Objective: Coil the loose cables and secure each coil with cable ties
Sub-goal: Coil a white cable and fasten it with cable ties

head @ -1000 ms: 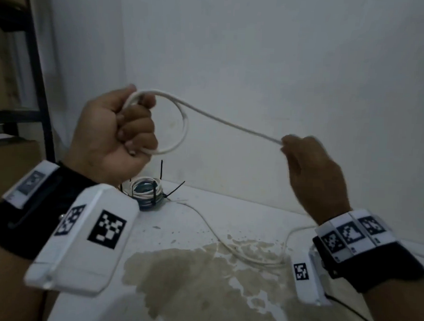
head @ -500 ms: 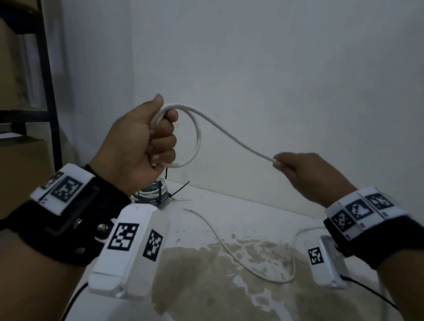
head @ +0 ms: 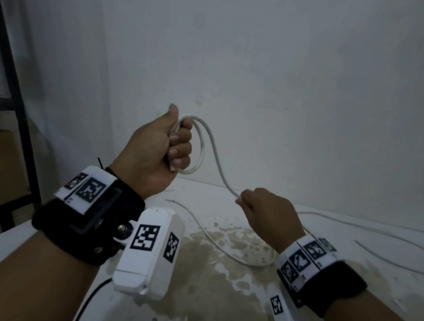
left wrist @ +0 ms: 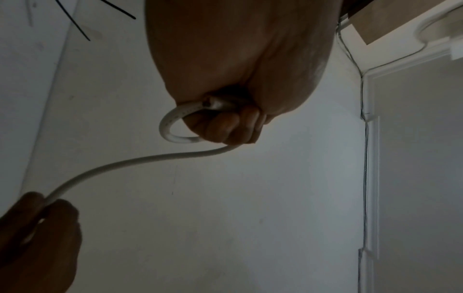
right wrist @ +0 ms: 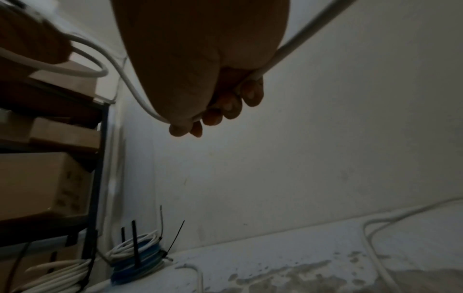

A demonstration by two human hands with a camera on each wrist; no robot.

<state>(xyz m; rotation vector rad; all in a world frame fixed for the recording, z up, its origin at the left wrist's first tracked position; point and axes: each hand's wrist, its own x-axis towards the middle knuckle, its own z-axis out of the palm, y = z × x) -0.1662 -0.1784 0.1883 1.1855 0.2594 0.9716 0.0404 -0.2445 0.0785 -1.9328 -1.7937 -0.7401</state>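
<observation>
Head view: left hand (head: 155,152) clenched round looped white cable (head: 208,145), raised above stained white table (head: 347,278); right hand (head: 264,212) pinched cable's free run lower right.
Left wrist view: cable end poked out beside curled fingers (left wrist: 225,126).
Right wrist view: tied coils (right wrist: 137,255) with black cable ties (right wrist: 175,236) sat at table's back corner.

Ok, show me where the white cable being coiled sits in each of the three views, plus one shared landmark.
Head: white cable centre, loops in the left hand, running down to the right hand.
Left wrist: loop below the fist, centre.
Right wrist: loop upper left.
Shared landmark: the pale wall.
</observation>
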